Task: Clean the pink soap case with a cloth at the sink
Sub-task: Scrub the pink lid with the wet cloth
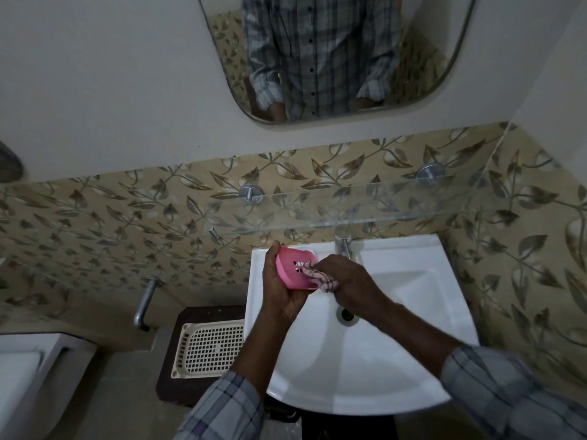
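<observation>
My left hand grips the pink soap case above the left rear part of the white sink, tilted so its slotted inside faces right. My right hand holds a pink-and-white checked cloth bunched in its fingers and pressed into the case's inside. Part of the cloth is hidden under my fingers.
A chrome tap stands at the sink's back edge, just behind my right hand. A glass shelf juts out above it. The drain lies below my right wrist. A cream perforated tray sits on a dark stool left of the sink.
</observation>
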